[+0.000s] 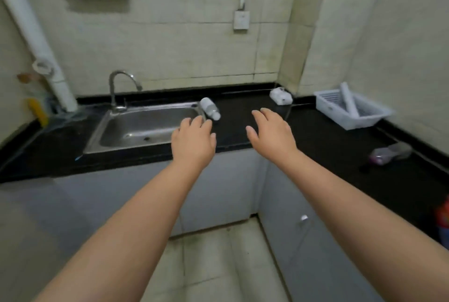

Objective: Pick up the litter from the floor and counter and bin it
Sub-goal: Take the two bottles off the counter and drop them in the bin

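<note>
A clear plastic bottle with a white cap (210, 108) lies on its side on the black counter (243, 129), at the sink's right rim. My left hand (193, 140) hovers just in front of it, fingers apart, holding nothing. My right hand (271, 132) is stretched over the counter to the right, open and empty. A crumpled white packet (280, 96) sits in the back corner. Another clear bottle with a purple label (390, 153) lies on the right arm of the counter.
A steel sink (143, 129) with a tap (121, 87) is set in the counter at left. A white plastic basket (352, 109) holding a white roll stands at right. Something red (443, 216) shows at the right edge. Grey cabinets and tiled floor lie below.
</note>
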The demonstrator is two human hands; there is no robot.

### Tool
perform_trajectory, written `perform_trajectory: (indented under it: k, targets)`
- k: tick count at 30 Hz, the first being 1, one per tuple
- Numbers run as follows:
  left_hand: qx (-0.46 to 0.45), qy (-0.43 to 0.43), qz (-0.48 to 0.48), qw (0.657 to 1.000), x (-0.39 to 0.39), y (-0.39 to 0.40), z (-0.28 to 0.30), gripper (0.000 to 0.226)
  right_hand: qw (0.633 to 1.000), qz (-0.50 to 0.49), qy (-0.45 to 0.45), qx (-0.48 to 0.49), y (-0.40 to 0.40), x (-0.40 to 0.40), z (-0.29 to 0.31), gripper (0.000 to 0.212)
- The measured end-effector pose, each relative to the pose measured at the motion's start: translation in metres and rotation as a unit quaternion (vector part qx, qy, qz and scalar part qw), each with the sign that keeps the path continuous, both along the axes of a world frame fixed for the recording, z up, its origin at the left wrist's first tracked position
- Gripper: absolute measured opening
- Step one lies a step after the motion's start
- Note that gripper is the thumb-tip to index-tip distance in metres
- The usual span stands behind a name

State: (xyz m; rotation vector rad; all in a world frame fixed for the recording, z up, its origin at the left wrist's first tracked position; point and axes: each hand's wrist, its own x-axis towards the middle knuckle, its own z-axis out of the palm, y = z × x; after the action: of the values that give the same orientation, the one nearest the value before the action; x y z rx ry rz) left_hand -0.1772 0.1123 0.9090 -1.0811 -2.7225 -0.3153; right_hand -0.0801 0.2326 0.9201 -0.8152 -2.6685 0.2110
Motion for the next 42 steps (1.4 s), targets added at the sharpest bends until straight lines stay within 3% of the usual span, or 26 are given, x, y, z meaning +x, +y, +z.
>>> perform_trajectory:
  k: [7,12,21,25,28,32,35,42]
  targets:
    - [-0.02,-0.01,-0.132,0.991,0.023,0.174,0.005,0.04,0.986,-0.166,0.006,-0.034,0.143,0.063,0.001,0.05]
    - [-0.05,0.011,-0.235,0.971,0.023,0.276,-0.005,0.043,0.951,-0.308,-0.01,-0.037,0.221,0.099,-0.013,0.046]
    - [-0.085,0.031,-0.443,0.892,0.092,0.454,-0.027,0.04,0.827,-0.558,-0.038,-0.061,0.294,0.218,-0.05,0.051]
    - [-0.129,0.022,-0.513,0.849,0.155,0.51,-0.063,0.042,0.764,-0.625,-0.086,-0.136,0.308,0.278,-0.086,0.063]
    - [-0.174,0.012,-0.523,0.834,0.186,0.546,-0.096,0.042,0.722,-0.634,-0.134,-0.241,0.323,0.31,-0.113,0.077]
    - [-0.244,-0.028,-0.486,0.839,0.202,0.585,-0.132,0.047,0.689,-0.623,-0.132,-0.347,0.339,0.319,-0.156,0.105]
    - [-0.265,-0.05,-0.461,0.846,0.203,0.612,-0.154,0.052,0.678,-0.645,-0.129,-0.327,0.347,0.315,-0.179,0.116]
    - [-0.275,-0.133,-0.45,0.839,0.197,0.653,-0.176,0.055,0.668,-0.68,-0.12,-0.278,0.348,0.309,-0.187,0.109]
